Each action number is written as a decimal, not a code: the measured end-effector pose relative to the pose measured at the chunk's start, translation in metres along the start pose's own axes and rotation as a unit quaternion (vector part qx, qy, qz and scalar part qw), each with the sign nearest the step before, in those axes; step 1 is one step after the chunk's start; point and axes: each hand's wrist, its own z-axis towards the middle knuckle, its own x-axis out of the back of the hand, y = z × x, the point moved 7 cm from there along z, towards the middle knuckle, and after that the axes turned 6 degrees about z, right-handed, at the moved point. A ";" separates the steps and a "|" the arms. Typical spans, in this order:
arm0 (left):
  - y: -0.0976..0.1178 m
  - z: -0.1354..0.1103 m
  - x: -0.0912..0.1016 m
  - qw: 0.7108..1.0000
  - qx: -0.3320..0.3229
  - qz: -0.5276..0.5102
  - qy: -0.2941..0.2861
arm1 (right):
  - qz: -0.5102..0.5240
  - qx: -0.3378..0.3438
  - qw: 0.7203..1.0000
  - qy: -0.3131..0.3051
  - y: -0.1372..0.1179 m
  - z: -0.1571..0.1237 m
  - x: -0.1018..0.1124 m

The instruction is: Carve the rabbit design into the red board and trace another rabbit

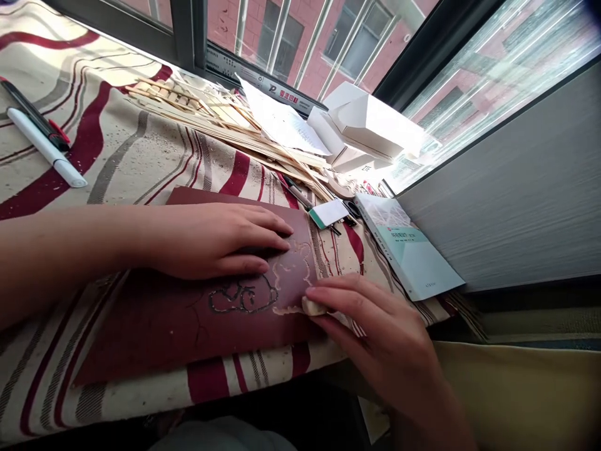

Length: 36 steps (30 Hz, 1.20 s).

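Note:
A dark red board [154,329] lies on the striped cloth, bearing a black outline drawing [244,297] and pale wavy lines near its right end. My left hand [225,238] rests flat on the board's upper part, fingers stretched out and holding nothing. At the board's right end, my right hand [380,332] pinches a small off-white eraser [313,306] between thumb and fingers. The eraser touches the board beside a pale line; my fingers partly cover it.
Thin wooden strips [201,119], paper [282,119] and white boxes [375,122] lie along the window. A book [413,247] is at the right. Pens and a white marker [47,147] lie at the left. Crumbs dot the striped cloth [154,156].

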 end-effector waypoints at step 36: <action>-0.002 0.003 -0.010 0.997 0.019 0.041 -0.066 | -0.085 0.020 0.996 -0.023 -0.004 0.000 -0.005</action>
